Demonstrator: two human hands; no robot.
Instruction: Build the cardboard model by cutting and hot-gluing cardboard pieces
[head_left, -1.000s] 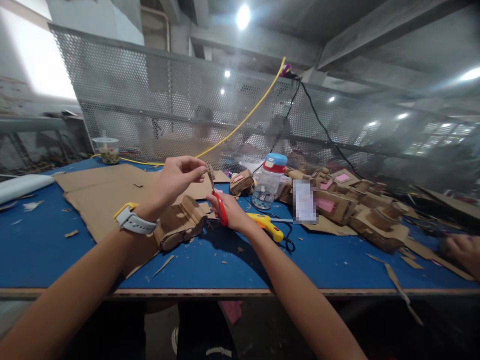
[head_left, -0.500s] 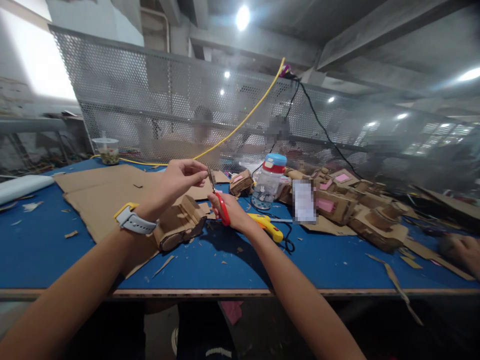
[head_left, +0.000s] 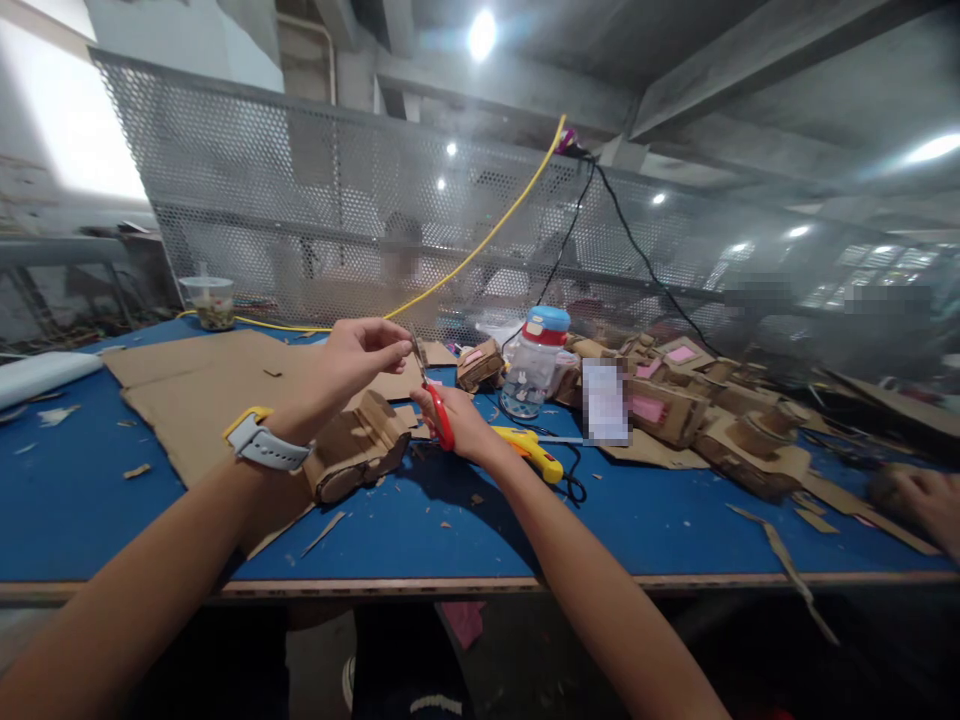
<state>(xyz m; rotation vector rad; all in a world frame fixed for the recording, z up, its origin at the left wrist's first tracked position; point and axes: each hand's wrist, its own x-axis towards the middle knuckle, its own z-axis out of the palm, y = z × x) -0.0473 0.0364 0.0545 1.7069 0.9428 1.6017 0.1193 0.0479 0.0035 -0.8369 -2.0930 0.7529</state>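
Note:
My left hand (head_left: 358,360), with a yellow-and-grey watch (head_left: 259,443) on its wrist, is raised above the blue table (head_left: 90,500) and pinches a small piece of cardboard (head_left: 415,349) at its fingertips. My right hand (head_left: 461,420) grips red-handled scissors (head_left: 439,412), whose blades point up at that piece. Just below the hands a brown cardboard model (head_left: 356,447) lies on the table.
Large cardboard sheets (head_left: 202,385) cover the table's left. A yellow glue gun (head_left: 529,450), a clear bottle (head_left: 534,362) with a red-and-blue lid, and several cardboard models (head_left: 720,420) lie to the right. Another person's hand (head_left: 919,498) rests at the far right. A cup (head_left: 208,300) stands at the back left.
Hands and scissors have hardly moved; the view has shifted slightly.

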